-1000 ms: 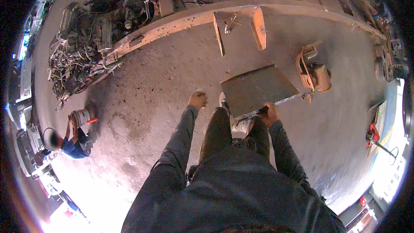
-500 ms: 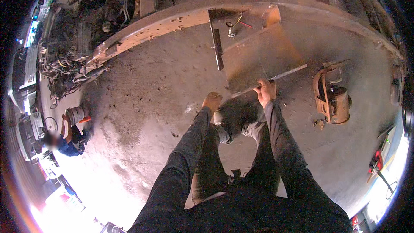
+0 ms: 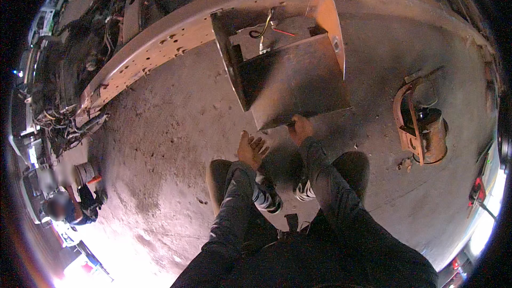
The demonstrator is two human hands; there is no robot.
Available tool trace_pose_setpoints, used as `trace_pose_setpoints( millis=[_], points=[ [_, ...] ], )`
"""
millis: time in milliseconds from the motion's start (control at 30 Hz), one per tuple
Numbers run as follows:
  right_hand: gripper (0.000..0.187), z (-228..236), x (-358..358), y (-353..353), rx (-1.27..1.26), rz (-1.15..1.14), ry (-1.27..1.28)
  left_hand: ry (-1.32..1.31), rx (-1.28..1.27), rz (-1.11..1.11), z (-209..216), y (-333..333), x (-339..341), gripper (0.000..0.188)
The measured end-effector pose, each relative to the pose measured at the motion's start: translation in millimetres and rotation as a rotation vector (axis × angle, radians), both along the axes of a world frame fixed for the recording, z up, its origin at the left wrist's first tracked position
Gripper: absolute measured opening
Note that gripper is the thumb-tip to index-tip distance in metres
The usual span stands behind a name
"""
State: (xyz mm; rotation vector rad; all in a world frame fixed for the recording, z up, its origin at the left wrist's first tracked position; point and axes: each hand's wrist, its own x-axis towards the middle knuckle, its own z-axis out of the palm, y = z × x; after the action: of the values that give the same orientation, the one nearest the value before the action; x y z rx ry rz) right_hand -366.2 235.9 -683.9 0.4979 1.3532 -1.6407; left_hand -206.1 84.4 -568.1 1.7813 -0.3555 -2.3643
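Note:
A rusty flat metal plate (image 3: 304, 82) sits tilted between two upright brackets, the left bracket (image 3: 229, 61) dark and the right bracket (image 3: 329, 21) orange-brown. My right hand (image 3: 302, 129) grips the plate's near edge, its fingertips partly hidden. Just left of that edge, my left hand (image 3: 252, 150) is held with the palm up and the fingers apart, holding nothing. Behind the plate, wires (image 3: 261, 34) with a small connector hang between the brackets, near a thin red strip.
A long rusty beam (image 3: 144, 61) with bolt holes curves across the far side. A rusty cylinder in a bracket (image 3: 429, 136) stands on the floor at right. Wiring and machine parts (image 3: 64, 106) crowd the far left. Another person (image 3: 80, 208) crouches at left.
My legs have bent and the view has come lower and closer to the plate. The left hand has opened from a closed shape, while my right hand stays on the plate's edge.

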Motion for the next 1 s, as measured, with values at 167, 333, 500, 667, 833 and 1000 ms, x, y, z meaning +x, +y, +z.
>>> trace_pose_setpoints(
  millis=[167, 333, 500, 667, 833, 1000],
  points=[
    [0.028, -3.5, -13.6, -5.2, 0.057, 0.304, 0.853, 0.03, -0.03, -0.083, -51.5, 10.6, -23.4, 0.07],
    [0.033, 88.4, -44.6, 5.4, 0.183, 1.214, 0.372, 0.347, -0.063, 0.127, -101.1, 31.5, -29.6, 0.047],
    [0.035, 177.1, -132.6, -18.1, 0.421, 0.189, 1.458, 0.353, -0.132, 0.145, -119.5, 34.5, -41.7, 0.034],
    [0.059, 124.5, -169.0, -50.9, 0.722, 0.56, 1.735, 0.079, -0.317, -0.098, -115.2, 39.6, -48.2, 0.035],
    [0.064, 48.3, -142.7, -60.0, 0.986, 0.806, 1.71, 0.158, -0.363, 0.011, -117.0, 33.8, -48.4, 0.034],
    [0.064, 28.4, -153.6, -76.5, 0.963, 0.767, 1.626, 0.026, -0.411, -0.025, -114.3, 16.5, -52.6, 0.053]
  ],
)
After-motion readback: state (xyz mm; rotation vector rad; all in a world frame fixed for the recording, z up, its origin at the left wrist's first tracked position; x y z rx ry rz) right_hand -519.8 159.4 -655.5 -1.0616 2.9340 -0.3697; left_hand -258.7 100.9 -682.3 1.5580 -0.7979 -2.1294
